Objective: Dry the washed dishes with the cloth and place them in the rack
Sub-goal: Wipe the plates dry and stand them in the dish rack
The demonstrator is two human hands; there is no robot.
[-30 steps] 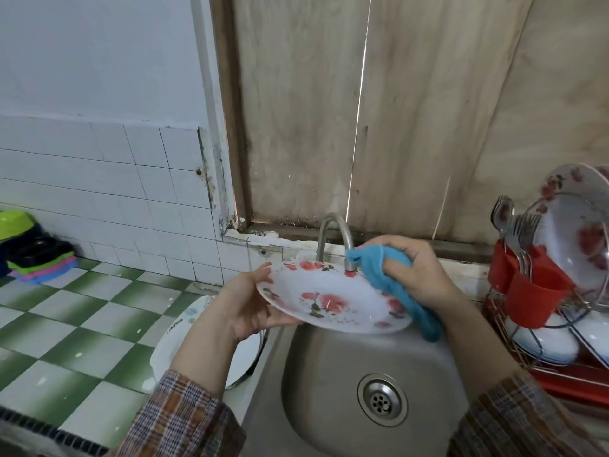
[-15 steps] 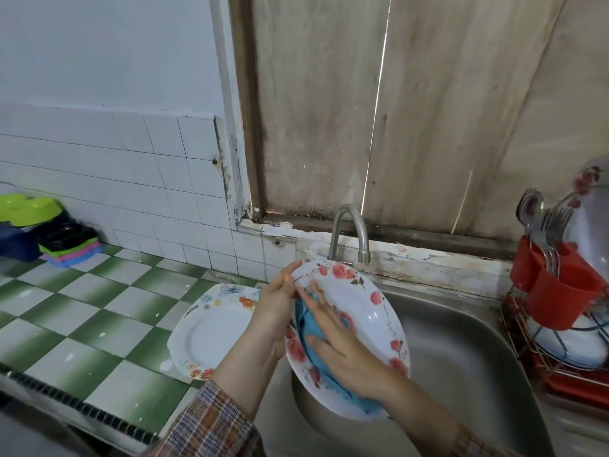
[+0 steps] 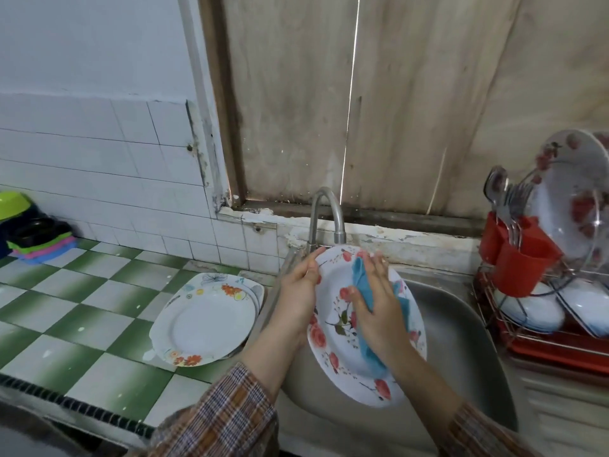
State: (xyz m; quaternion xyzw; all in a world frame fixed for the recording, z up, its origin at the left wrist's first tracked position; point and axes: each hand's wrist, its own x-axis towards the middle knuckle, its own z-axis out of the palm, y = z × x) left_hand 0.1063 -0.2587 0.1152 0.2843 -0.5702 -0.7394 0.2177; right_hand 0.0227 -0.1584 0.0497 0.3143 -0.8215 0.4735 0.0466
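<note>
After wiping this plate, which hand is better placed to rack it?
Probably the left hand: it grips the plate rim, while the right hand presses the cloth, though the rack is rightward.

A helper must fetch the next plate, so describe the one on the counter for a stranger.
Start at the sink; left of it lies the green-checked counter. The plate lies flat there. Its rim bears orange flowers, unlike the red-flowered plate held over the sink.

Rack (image 3: 543, 349) partly beyond right edge; cloth (image 3: 361, 275) mostly under right hand (image 3: 379, 311).
</note>
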